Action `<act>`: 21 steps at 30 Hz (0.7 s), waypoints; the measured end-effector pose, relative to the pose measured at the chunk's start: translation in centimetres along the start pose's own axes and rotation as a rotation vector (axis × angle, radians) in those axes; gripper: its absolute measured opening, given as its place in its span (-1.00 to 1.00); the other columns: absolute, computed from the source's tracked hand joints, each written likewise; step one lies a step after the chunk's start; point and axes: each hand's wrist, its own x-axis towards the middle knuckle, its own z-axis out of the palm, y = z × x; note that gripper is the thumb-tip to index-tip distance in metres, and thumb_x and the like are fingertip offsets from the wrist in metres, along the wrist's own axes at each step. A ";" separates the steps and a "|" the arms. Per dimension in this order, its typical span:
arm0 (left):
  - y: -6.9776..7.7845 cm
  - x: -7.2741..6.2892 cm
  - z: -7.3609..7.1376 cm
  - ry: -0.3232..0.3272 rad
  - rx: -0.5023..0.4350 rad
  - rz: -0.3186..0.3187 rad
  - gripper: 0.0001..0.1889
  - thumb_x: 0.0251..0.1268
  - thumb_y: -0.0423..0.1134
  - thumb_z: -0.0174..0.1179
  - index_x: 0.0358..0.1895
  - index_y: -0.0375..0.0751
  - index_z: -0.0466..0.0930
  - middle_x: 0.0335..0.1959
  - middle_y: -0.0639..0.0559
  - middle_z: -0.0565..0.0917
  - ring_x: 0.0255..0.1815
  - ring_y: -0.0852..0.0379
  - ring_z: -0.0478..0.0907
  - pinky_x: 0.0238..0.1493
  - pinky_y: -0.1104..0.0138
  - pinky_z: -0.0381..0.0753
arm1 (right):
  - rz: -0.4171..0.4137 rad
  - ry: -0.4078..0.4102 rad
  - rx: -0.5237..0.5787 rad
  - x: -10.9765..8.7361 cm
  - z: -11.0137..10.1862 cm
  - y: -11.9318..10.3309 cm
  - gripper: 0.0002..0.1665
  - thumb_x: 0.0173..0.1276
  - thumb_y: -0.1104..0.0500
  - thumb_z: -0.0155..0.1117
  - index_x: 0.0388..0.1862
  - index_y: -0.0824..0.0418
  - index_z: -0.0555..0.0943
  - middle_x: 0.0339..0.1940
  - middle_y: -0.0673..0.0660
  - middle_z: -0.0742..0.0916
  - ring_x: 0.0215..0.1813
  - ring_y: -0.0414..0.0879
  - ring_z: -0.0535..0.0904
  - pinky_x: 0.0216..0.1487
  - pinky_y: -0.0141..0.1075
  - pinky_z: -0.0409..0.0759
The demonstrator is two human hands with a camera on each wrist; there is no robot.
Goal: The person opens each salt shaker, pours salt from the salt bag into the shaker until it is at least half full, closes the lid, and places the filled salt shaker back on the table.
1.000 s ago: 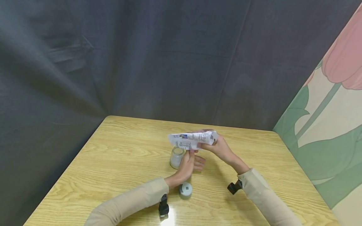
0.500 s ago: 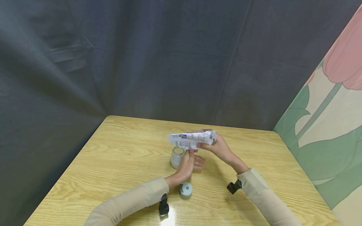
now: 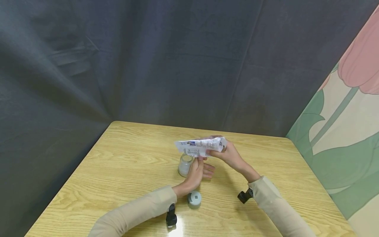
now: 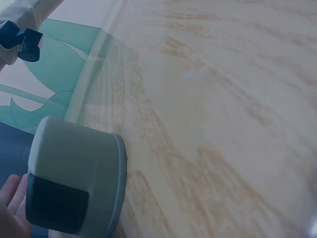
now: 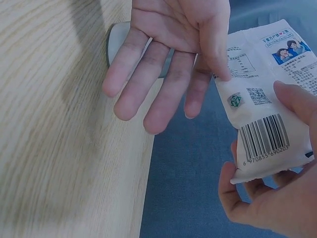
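Observation:
My right hand holds a white printed bag tilted above the table, thumb on the near face and fingers behind it. A barcode and a small picture show on the bag in the right wrist view. Palm up and fingers stretched out, my left hand is just below, its thumb touching the bag's lower edge. A clear glass jar with whitish contents stands just left of that hand, under the bag's left end. Whether anything is pouring is too small to tell.
A pale grey-green round cap lies on the wooden table by the left wrist; the cap looms large in the left wrist view. Dark cloth hangs behind the table, and a flower-patterned wall borders its right side.
Almost nothing differs: the bag's left end has shifted very slightly to the left. Both hands, the jar and the cap stay where they were.

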 end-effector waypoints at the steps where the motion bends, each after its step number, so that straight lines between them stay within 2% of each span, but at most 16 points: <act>1: 0.0 0.0 0.0 0.000 0.001 0.001 -0.49 0.67 0.01 -0.56 0.16 -0.37 0.21 -0.12 -0.35 0.67 -0.13 -0.31 0.68 -0.13 0.09 0.77 | 0.000 0.000 -0.003 0.0 0.0 0.0 -0.48 0.30 0.33 0.42 0.24 0.18 0.56 0.16 0.13 0.66 0.09 0.01 0.65 0.00 -0.21 0.72; 14: 0.1 -0.2 0.0 -0.006 -0.027 0.008 -0.51 0.68 -0.02 -0.54 0.18 -0.38 0.20 -0.11 -0.42 0.66 -0.10 -0.41 0.64 -0.10 0.01 0.75 | 0.003 -0.004 0.009 0.0 0.1 0.0 -0.45 0.29 0.36 0.41 0.26 0.22 0.54 0.14 0.16 0.68 0.09 0.01 0.66 0.01 -0.20 0.72; 21: 0.0 -0.3 0.1 -0.001 -0.023 0.007 -0.49 0.68 -0.01 -0.56 0.18 -0.40 0.19 -0.12 -0.39 0.67 -0.10 -0.40 0.65 -0.12 0.08 0.76 | 0.006 -0.002 0.012 0.0 0.2 0.1 -0.44 0.29 0.36 0.41 0.27 0.23 0.53 0.16 0.17 0.67 0.10 0.00 0.65 0.01 -0.20 0.71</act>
